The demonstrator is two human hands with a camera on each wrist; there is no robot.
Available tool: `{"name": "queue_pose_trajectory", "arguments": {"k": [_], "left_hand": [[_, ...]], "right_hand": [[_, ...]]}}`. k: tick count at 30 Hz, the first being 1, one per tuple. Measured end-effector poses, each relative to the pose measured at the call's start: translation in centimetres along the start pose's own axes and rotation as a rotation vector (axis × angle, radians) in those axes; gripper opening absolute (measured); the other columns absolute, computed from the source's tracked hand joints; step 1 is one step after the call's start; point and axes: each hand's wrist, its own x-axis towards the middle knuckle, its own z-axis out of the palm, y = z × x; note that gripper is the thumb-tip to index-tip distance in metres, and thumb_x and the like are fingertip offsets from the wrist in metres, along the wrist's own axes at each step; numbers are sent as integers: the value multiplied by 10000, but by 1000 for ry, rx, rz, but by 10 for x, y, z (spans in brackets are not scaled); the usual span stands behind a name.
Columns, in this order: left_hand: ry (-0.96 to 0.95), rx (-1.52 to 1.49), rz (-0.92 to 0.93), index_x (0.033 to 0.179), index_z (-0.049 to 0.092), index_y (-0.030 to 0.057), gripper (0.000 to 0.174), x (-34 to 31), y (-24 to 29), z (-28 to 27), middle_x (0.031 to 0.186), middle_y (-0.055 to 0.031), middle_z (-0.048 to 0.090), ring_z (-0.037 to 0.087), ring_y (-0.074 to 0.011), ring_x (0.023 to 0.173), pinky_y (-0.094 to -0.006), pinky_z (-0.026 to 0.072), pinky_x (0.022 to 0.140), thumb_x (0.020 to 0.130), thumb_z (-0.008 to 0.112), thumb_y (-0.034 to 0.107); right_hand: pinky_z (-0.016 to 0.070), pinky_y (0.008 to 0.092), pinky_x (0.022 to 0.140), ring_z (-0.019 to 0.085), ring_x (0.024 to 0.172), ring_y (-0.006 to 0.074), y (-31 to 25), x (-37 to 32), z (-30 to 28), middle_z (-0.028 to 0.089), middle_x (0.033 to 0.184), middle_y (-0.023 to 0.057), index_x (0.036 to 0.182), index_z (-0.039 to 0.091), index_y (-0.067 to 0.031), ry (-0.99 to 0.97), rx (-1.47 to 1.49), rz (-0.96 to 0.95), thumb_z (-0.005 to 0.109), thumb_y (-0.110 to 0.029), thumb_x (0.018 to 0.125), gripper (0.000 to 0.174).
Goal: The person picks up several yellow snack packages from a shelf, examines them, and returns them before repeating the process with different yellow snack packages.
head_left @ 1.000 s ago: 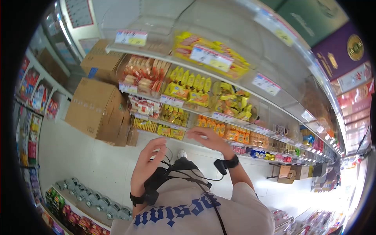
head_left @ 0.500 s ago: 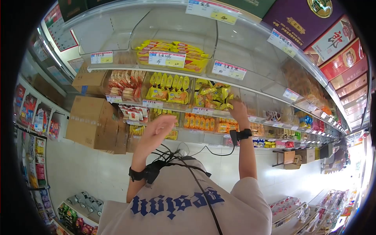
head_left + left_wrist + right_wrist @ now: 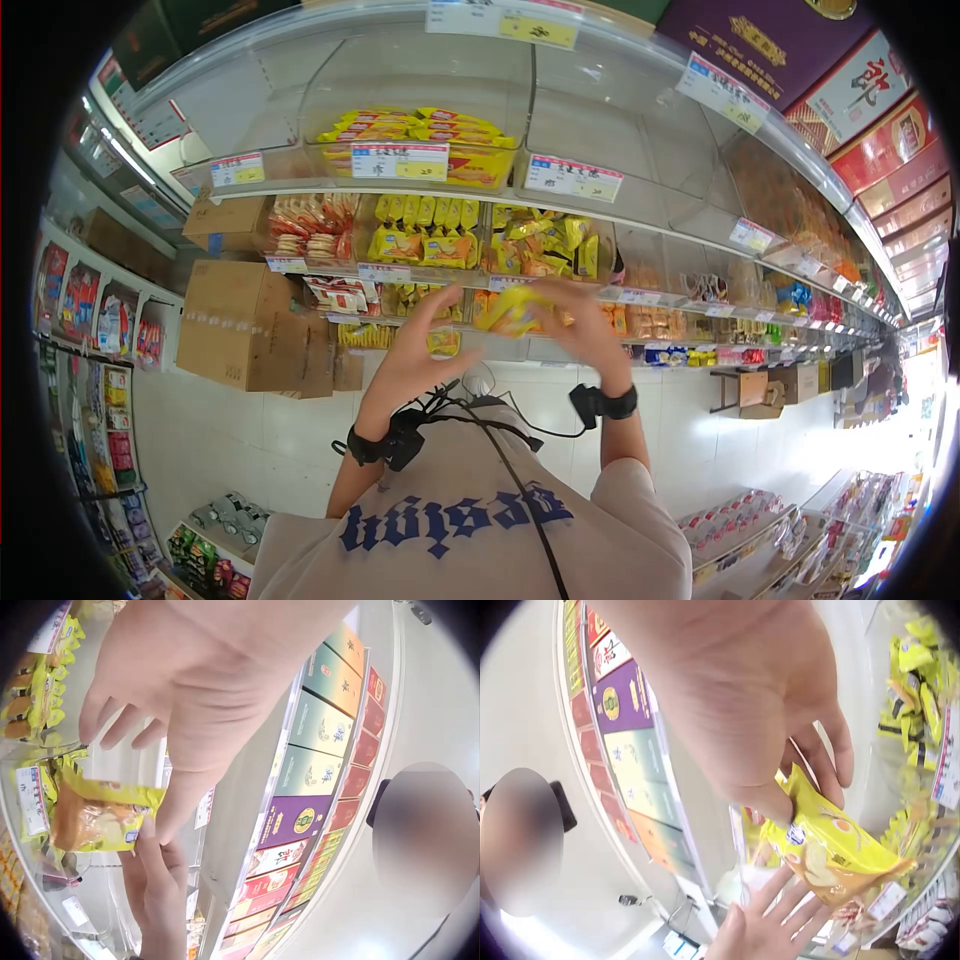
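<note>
A yellow snack packet (image 3: 510,312) is in front of my chest in the head view, pinched by my right hand (image 3: 580,325). In the right wrist view the right thumb and fingers grip one end of the packet (image 3: 840,847), its printed face showing. My left hand (image 3: 418,345) is held up just left of it, fingers spread and thumb apart, holding nothing. Beyond the packet in the right wrist view, the open left palm (image 3: 761,934) faces up. The left wrist view shows the packet (image 3: 105,817) close by the left thumb.
Ahead stands a tiered shelf with clear bins; one holds loose yellow packets (image 3: 545,240), another upright yellow packets (image 3: 425,228). Price tags (image 3: 400,161) line the shelf edges. Cardboard boxes (image 3: 235,325) are stacked at left. A black cable (image 3: 500,455) hangs across my shirt.
My right hand reached from near my chest into the bin of loose yellow packets, then came back toward me with one packet. The left hand stays raised, now nearer the packet.
</note>
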Motion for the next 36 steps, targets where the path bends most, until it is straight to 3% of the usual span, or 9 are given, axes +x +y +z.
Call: {"name": "queue_pose_trajectory", "arguments": {"k": [6,9,12,16,19,26,28,32,36], "left_hand": [[-316,-138,-277,1313,608,-19,569,7,-2,-2,1081,-109,710,683,-196,1063,-336,534,907,848,818,235],[-126,-273,-450,1234,639,-24,441,8,-19,-6,1052,-101,723,708,-131,867,-260,567,712,881,803,182],[93,-521,-346,1262,608,-32,355,12,-22,-12,1050,-128,726,713,-183,960,-304,574,804,965,689,146],[303,-834,-336,1322,565,-18,351,9,-16,-28,1173,-115,682,683,-240,1102,-383,557,920,1017,599,153],[350,-909,-327,1362,531,-10,402,9,-21,-42,1291,-87,619,617,-266,1236,-405,491,1022,1031,565,216],[433,-973,-336,1353,522,-11,412,2,-25,-50,1274,-127,631,610,-256,1222,-374,451,1043,1014,576,218],[476,-1002,-307,1261,582,7,325,1,-28,-48,1168,-129,696,660,-220,1114,-351,496,961,996,615,192],[445,-967,-339,1265,576,0,332,-6,-34,-51,1202,-99,668,656,-203,1097,-362,500,967,992,637,179],[511,-1016,-345,1271,578,6,337,-3,-32,-42,1210,-78,650,642,-189,1101,-377,505,958,982,667,153]], "right_hand": [[544,342,858,687,997,238,-26,12,37,703,1086,121,1174,635,1,-164,253,-20,706,-109,934,273],[556,346,836,695,1014,226,24,23,38,711,1103,120,1202,636,-7,33,211,95,698,-148,947,298],[546,379,893,704,1046,275,100,38,18,732,1117,152,1292,615,-4,98,-24,282,658,-195,967,379],[546,401,899,698,1055,302,178,42,25,716,1136,196,1257,662,-20,-14,-108,182,704,-169,871,415],[541,340,881,692,1012,231,235,46,38,724,1106,120,1233,673,-39,-124,-8,381,785,-204,816,462],[531,355,772,667,841,244,232,61,29,685,945,114,1054,669,14,-165,-283,307,833,-240,752,427],[540,383,775,667,848,270,167,65,17,670,924,136,1009,636,22,-37,-391,315,835,-207,756,395],[538,324,674,661,800,172,118,50,13,629,880,93,1053,567,25,211,-79,331,789,-177,860,356],[533,298,736,650,886,142,74,45,28,653,979,69,1089,570,51,370,675,372,718,-113,934,270]]}}
